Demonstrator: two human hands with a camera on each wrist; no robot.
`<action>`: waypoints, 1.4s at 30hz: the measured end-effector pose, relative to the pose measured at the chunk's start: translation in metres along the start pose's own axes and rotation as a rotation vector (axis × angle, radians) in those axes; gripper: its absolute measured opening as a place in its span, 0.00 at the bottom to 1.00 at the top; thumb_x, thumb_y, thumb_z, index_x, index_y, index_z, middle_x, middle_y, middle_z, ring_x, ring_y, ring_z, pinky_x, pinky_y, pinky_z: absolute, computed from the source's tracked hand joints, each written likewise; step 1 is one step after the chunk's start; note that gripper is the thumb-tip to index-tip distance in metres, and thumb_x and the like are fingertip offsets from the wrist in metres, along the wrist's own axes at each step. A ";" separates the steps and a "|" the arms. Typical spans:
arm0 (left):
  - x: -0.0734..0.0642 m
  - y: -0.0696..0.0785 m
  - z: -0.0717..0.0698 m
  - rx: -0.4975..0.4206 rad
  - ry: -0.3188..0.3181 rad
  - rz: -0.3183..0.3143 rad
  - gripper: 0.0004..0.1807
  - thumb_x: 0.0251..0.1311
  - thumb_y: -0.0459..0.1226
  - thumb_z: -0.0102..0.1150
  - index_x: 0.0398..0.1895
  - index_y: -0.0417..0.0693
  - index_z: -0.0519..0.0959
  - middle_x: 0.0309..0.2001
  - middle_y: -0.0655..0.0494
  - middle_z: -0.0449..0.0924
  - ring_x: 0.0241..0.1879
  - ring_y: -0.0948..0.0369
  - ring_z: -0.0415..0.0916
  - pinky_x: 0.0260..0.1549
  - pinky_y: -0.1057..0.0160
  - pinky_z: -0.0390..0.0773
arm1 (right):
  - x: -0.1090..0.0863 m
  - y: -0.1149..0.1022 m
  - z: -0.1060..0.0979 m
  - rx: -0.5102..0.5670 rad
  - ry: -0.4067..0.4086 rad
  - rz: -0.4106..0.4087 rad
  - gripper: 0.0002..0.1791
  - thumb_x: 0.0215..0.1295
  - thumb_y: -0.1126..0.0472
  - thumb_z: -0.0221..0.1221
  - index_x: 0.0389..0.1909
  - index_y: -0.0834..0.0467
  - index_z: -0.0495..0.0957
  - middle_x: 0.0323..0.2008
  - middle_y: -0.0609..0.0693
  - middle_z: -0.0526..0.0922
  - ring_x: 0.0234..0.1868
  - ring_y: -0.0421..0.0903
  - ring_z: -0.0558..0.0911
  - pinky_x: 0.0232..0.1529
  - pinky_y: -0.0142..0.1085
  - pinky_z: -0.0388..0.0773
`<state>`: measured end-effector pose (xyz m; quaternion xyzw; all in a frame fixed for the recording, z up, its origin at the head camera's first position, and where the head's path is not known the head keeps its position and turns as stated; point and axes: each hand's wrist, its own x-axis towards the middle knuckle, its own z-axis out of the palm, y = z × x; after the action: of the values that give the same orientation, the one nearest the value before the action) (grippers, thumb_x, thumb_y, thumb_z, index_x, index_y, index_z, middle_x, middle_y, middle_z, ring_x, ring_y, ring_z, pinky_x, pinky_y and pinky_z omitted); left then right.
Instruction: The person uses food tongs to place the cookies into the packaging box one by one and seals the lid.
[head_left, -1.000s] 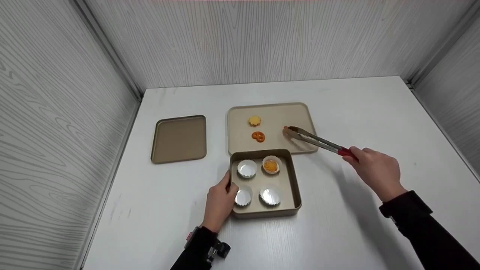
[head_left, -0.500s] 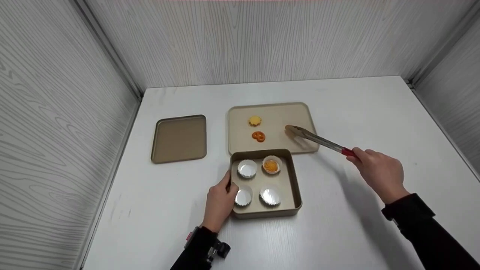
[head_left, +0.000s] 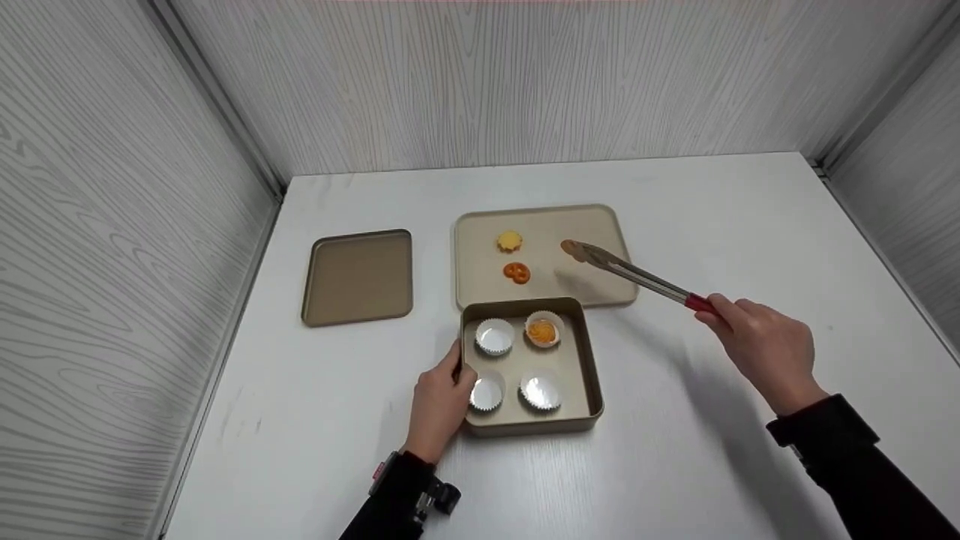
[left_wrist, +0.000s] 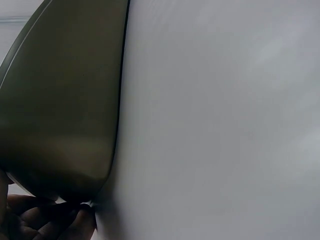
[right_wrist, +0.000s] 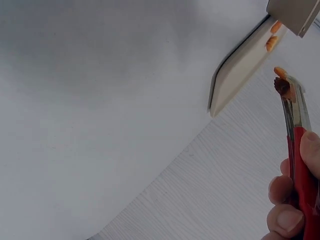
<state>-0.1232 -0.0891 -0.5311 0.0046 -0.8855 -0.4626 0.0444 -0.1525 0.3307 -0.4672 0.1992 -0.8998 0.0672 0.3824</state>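
Note:
My left hand (head_left: 439,409) grips the left wall of a square gold-brown baking tin (head_left: 534,429), fingers outside and thumb at the rim. Inside stand several white fluted paper cups (head_left: 495,337); the back right one holds an orange swirled cookie (head_left: 541,331). My right hand (head_left: 766,349) holds metal tongs with red handles (head_left: 637,276). Pinched in the tongs' tips is a small orange-brown piece (right_wrist: 280,73), its exact kind unclear, raised over the flat baking tray (head_left: 476,289). On that tray lie a pretzel (head_left: 517,272) and a yellow scalloped cookie (head_left: 510,241).
A shallow square brown lid or pan (head_left: 360,277) lies at the left of the white table (head_left: 315,420). The flat tray sits right behind the tin. Wood-grain panels (head_left: 480,82) enclose the back and both sides.
The tongs have closed on the small orange-brown piece and lifted it off the tray, moving slightly back and left. The left hand and the tin have stayed put.

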 end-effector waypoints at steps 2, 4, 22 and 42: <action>0.000 0.000 0.000 0.006 -0.006 -0.006 0.30 0.67 0.38 0.50 0.73 0.46 0.72 0.62 0.46 0.80 0.52 0.56 0.81 0.52 0.50 0.79 | 0.000 -0.002 -0.001 0.003 0.027 -0.012 0.24 0.75 0.39 0.51 0.35 0.56 0.80 0.14 0.48 0.69 0.13 0.43 0.62 0.14 0.35 0.51; 0.000 0.001 0.000 0.007 -0.011 -0.012 0.30 0.67 0.39 0.50 0.73 0.46 0.71 0.62 0.46 0.80 0.53 0.55 0.81 0.53 0.50 0.79 | 0.001 -0.004 -0.002 0.015 0.044 -0.021 0.23 0.75 0.40 0.53 0.36 0.56 0.81 0.15 0.49 0.70 0.14 0.43 0.64 0.14 0.35 0.52; 0.003 0.000 0.001 0.039 -0.022 -0.012 0.30 0.67 0.39 0.50 0.74 0.46 0.71 0.61 0.44 0.81 0.48 0.55 0.82 0.51 0.48 0.79 | 0.012 -0.040 -0.004 0.149 0.192 -0.230 0.19 0.74 0.47 0.59 0.39 0.59 0.89 0.18 0.48 0.76 0.15 0.46 0.73 0.13 0.38 0.65; 0.003 -0.001 0.001 0.041 -0.015 0.000 0.30 0.67 0.39 0.50 0.73 0.47 0.72 0.58 0.46 0.83 0.42 0.58 0.81 0.47 0.49 0.80 | 0.016 -0.059 0.003 0.161 0.169 -0.375 0.18 0.75 0.51 0.58 0.35 0.60 0.87 0.17 0.46 0.72 0.14 0.43 0.65 0.13 0.33 0.61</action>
<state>-0.1263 -0.0887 -0.5326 0.0022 -0.8951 -0.4443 0.0374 -0.1402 0.2714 -0.4599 0.3867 -0.8033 0.0829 0.4453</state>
